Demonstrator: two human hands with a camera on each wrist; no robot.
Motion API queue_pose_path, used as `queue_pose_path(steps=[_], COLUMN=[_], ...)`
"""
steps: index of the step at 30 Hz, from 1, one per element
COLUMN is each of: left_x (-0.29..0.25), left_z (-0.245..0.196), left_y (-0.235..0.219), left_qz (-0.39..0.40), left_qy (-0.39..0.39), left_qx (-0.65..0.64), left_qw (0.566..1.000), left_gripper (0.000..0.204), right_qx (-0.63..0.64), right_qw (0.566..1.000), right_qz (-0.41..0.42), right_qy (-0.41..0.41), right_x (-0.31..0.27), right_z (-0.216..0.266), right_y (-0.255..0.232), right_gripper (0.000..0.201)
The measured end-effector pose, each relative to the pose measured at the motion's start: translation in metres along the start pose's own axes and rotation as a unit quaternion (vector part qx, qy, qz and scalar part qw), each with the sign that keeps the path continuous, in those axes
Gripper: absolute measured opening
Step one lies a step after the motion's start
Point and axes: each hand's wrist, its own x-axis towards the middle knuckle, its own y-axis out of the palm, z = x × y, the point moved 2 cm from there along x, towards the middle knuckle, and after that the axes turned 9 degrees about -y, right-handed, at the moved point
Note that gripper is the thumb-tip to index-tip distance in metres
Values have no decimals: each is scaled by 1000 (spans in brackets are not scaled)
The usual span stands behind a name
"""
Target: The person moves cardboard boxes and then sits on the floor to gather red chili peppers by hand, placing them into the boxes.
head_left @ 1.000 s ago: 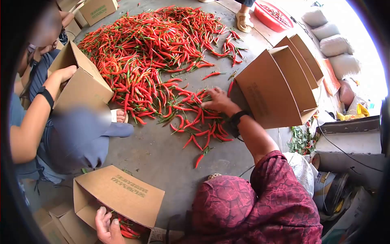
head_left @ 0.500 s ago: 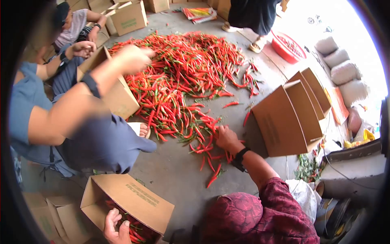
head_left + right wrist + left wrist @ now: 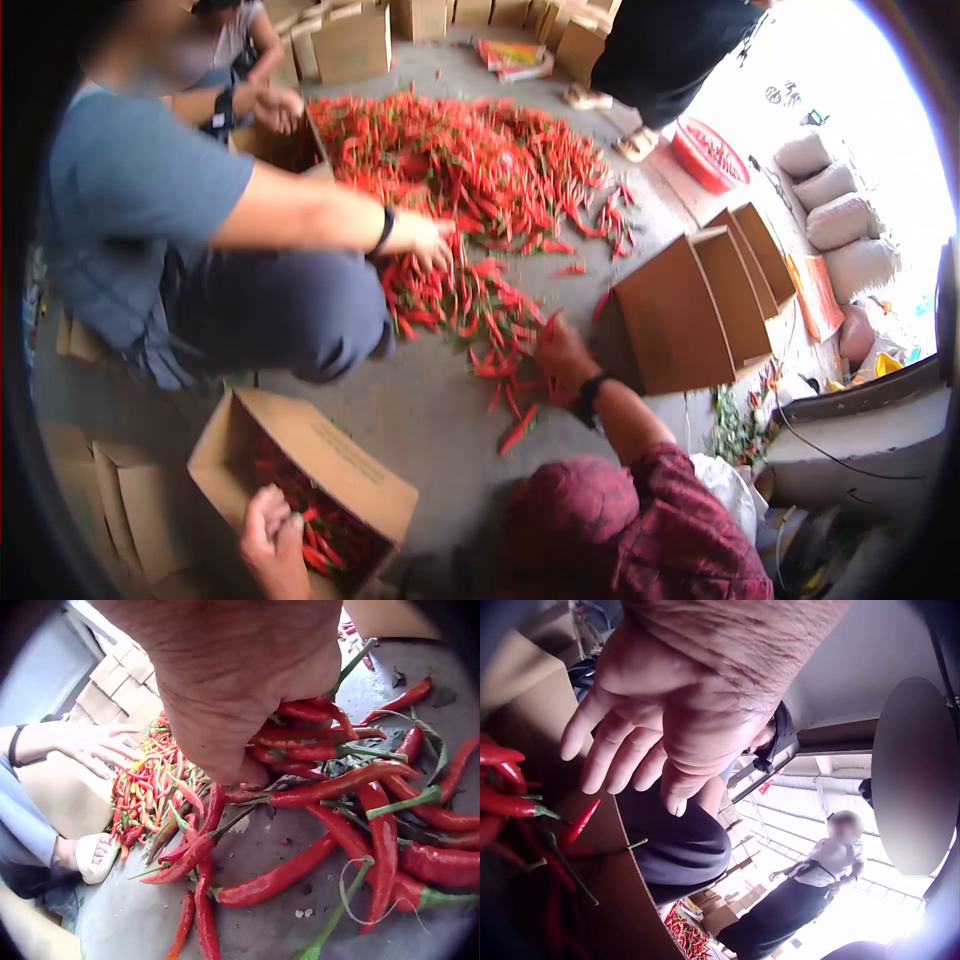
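My right hand (image 3: 562, 362) is down at the near edge of a heap of red chili peppers (image 3: 480, 180). In the right wrist view its fingers curl round several chili peppers (image 3: 315, 750), while more lie loose on the floor beside it. My left hand (image 3: 272, 545) is over the opening of a cardboard box (image 3: 340, 450) that holds red chilies (image 3: 325, 545). Seen from the left wrist, that hand (image 3: 682, 712) has loosely bent fingers with nothing in them, above the box's edge.
Another person's hand (image 3: 425, 243) reaches into the heap from the left. Upright cardboard boxes (image 3: 670, 320) stand to the right. Behind them are a red basin (image 3: 708, 155) and stacked white sacks (image 3: 840, 220). Someone in dark clothes (image 3: 665, 60) stands beyond the heap.
My right hand has gone from spread fingers over the chilies to curled fingers among them. The neighbour's arm has swung from their box to the heap. My left hand stays at its box.
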Motion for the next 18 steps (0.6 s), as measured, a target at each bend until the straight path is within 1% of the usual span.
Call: queue_pose_path(steps=[1, 2, 3, 5, 6, 9, 10, 12, 13, 14, 15, 17, 18], left_x=[-3, -3, -6, -7, -9, -12, -12, -10, -7, -4, 2, 12, 19], left_z=[-6, -7, -3, 0, 1, 2, 5, 14, 19, 21, 23, 30, 40], left_y=[1, 2, 2, 0, -1, -5, -7, -17, -21, -27, -32, -45, -51], left_qz=[10, 13, 14, 20, 25, 10, 16, -44, -73, -102, -144, -228, -244], left_qy=[-17, -13, -4, 10, 15, 25, 8, 4, 3, 11, 32, 72, 40], left_qx=[-11, -10, -10, -8, -6, -5, -12, 4, 11, 22, 62, 142, 215], left_qw=[1000, 1000, 1000, 1000, 1000, 1000, 1000, 999, 997, 995, 987, 961, 945], left_gripper=[40, 39, 38, 38, 38, 38, 38, 38, 39, 41, 42, 45, 52], right_qx=[0, -87, -130, -212, -224, -231, -140, 41, 99, 156, 214, 283, 304], right_qw=[1000, 995, 991, 977, 974, 973, 989, 997, 994, 987, 977, 959, 951], right_qz=[-11, 6, 9, 0, 9, -23, -37, -65, -47, -30, -15, 3, 23], right_qy=[21, -50, -38, -37, -20, 12, 17, 30, 25, 22, 16, -23, -51], right_x=[-1, -3, -14, -7, -6, -7, -6, -7, -12, -20, -27, -48, -50], right_z=[-8, -12, -19, -18, -19, -14, -14, -16, -9, 10, 33, 88, 97], right_y=[-3, -8, -3, 4, 8, 9, 7, -5, -16, -34, -51, -81, -88], right_gripper=[48, 40, 37, 30, 21, 24, 24, 24, 25, 25, 27, 30, 32])
